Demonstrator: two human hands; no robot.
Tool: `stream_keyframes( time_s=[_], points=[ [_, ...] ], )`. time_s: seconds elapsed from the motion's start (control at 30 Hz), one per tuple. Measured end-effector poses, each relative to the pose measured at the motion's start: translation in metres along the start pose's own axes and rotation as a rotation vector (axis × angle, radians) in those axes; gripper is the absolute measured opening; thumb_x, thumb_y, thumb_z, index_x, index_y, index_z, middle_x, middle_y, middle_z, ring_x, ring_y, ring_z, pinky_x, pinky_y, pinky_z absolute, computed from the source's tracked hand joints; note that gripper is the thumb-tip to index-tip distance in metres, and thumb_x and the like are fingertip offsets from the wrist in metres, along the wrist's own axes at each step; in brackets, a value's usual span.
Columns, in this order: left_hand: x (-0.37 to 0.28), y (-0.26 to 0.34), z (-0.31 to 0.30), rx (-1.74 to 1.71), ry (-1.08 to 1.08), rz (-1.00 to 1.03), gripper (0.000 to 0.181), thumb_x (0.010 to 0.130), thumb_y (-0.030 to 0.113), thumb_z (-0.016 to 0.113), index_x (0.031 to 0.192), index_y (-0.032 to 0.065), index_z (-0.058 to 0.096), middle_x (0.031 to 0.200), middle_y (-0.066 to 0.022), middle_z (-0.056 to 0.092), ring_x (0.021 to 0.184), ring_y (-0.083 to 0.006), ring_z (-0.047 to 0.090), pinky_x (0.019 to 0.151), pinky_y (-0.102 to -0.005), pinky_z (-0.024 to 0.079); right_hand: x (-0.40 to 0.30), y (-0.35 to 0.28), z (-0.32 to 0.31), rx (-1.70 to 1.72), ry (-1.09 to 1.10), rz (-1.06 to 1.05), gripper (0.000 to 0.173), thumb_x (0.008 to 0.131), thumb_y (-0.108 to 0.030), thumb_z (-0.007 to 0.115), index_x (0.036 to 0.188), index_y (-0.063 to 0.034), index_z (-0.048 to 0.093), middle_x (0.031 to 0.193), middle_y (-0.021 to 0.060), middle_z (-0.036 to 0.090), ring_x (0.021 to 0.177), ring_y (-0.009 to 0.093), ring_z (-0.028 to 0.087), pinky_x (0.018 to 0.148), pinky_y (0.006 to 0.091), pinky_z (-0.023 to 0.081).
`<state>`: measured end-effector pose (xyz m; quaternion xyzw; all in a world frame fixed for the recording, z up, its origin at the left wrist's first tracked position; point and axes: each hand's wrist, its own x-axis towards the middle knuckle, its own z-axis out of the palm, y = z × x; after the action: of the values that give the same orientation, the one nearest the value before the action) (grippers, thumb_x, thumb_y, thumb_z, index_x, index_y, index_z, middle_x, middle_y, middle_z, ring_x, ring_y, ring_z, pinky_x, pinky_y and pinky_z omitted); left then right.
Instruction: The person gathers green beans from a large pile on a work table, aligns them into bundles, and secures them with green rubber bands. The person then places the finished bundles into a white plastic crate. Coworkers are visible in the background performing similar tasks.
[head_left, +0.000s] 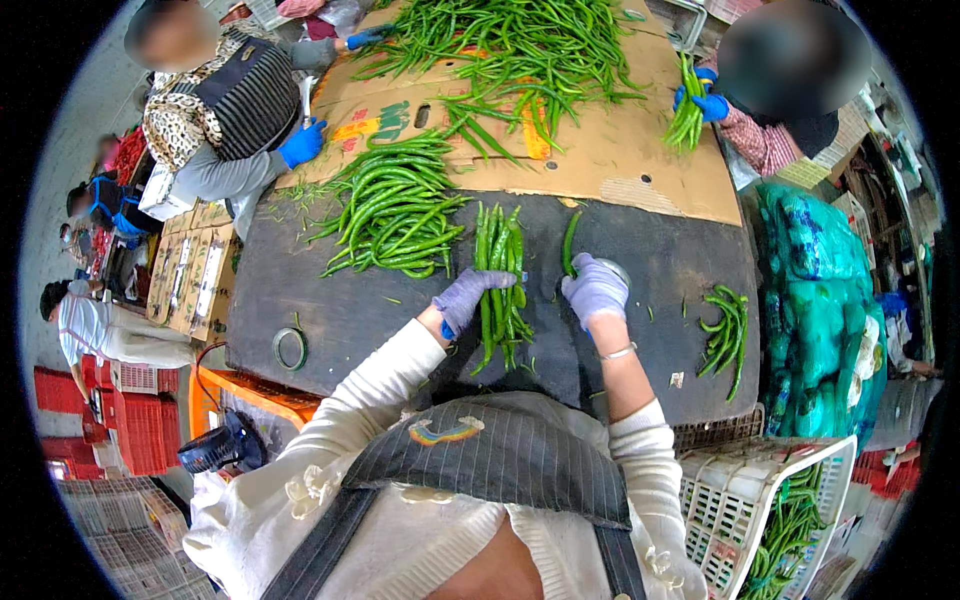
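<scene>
My left hand (469, 300), in a light purple glove, rests with its thumb and palm on a bundle of long green chili peppers (497, 300) lying lengthwise on the dark tabletop (622, 360). To the right, my right hand (598, 292), gloved alike, is closed around a round metallic object (619, 271), mostly hidden beneath it; I cannot tell what it is. A single green pepper (571, 244) sticks out just beyond its fingers. A larger pile of green peppers (401, 206) lies beyond my left hand.
Flattened cardboard (615, 157) bears a big pepper heap (517, 45). A roll of tape (289, 349) lies left, a small pepper group (726, 334) right. Two people with blue gloves stand across, one holding peppers (686, 112). A white crate (847, 465) and green net sacks (817, 315) are at right.
</scene>
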<state>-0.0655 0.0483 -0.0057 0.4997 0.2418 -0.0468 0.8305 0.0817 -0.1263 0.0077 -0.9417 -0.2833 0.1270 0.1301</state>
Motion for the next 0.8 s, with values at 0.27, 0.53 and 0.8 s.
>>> stream_keyframes(
  time_s=[0.27, 0.53, 0.8],
  points=[
    [-0.001, 0.0, 0.004, -0.053, 0.039, 0.048, 0.04, 0.084, 0.029, 0.068, 0.117, 0.0067, 0.062, 0.099, -0.0073, 0.069, 0.086, -0.0202, 0.066, 0.08, -0.0335, 0.054, -0.051, -0.031, -0.023, 0.194, 0.361, -0.53, 0.045, 0.081, -0.025, 0.068, 0.125, -0.0205, 0.06, 0.103, 0.0137, 0.065, 0.09, 0.032, 0.065, 0.079, 0.0415, 0.054],
    [-0.002, -0.019, -0.008, -0.399, -0.016, -0.028, 0.046, 0.087, 0.035, 0.066, 0.123, 0.0071, 0.059, 0.11, -0.0104, 0.068, 0.096, -0.0245, 0.066, 0.088, -0.0382, 0.054, -0.07, -0.046, -0.014, 0.22, 0.167, -0.419, 0.046, 0.085, -0.02, 0.062, 0.131, -0.0216, 0.058, 0.108, 0.0146, 0.065, 0.092, 0.033, 0.065, 0.079, 0.0407, 0.054],
    [-0.004, -0.015, -0.007, -0.347, -0.126, -0.029, 0.035, 0.095, 0.032, 0.058, 0.12, 0.0074, 0.062, 0.108, -0.0075, 0.068, 0.094, -0.0176, 0.065, 0.085, -0.0315, 0.052, -0.065, -0.045, -0.02, 0.344, 0.283, -0.44, 0.031, 0.083, -0.018, 0.066, 0.114, -0.0138, 0.067, 0.104, 0.0134, 0.067, 0.092, 0.031, 0.066, 0.078, 0.0372, 0.054]
  ],
)
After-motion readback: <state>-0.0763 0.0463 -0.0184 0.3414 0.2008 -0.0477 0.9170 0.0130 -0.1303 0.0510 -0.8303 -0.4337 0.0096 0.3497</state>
